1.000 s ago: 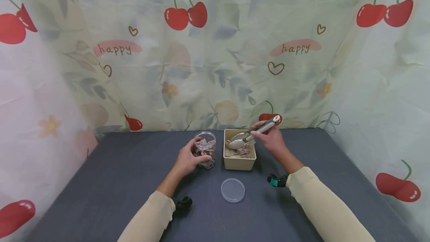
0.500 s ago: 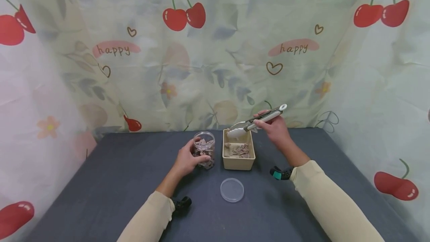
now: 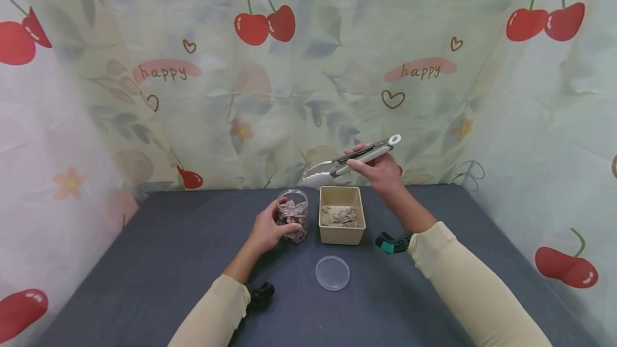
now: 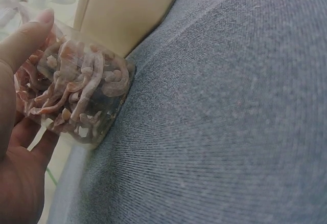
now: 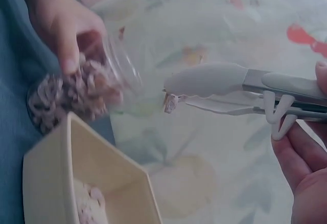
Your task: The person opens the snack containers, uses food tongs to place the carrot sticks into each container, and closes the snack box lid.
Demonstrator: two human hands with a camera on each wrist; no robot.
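Note:
My left hand [image 3: 270, 228] grips a clear open jar [image 3: 293, 216] that stands upright on the table. Pinkish-grey dried strips [image 4: 76, 75] fill much of it. In my right hand [image 3: 381, 167] is a pair of tongs [image 3: 354, 162] with white tips and white-grey handles, held above and left of the beige bin. A small pinkish piece [image 5: 170, 103] is caught between the tong tips, as the right wrist view shows. Below the tongs stands the beige rectangular bin [image 3: 342, 236], right of the jar, with some of the same strips [image 3: 343, 217] on its bottom.
A round clear lid [image 3: 332, 273] lies flat on the dark grey tablecloth [image 3: 193, 261], in front of the bin. Behind the table hangs a curtain [image 3: 299, 95] printed with cherries and leaves.
My right hand has lifted the tongs up out of the bin and carried them left, toward the jar. The left hand and jar have stayed in place.

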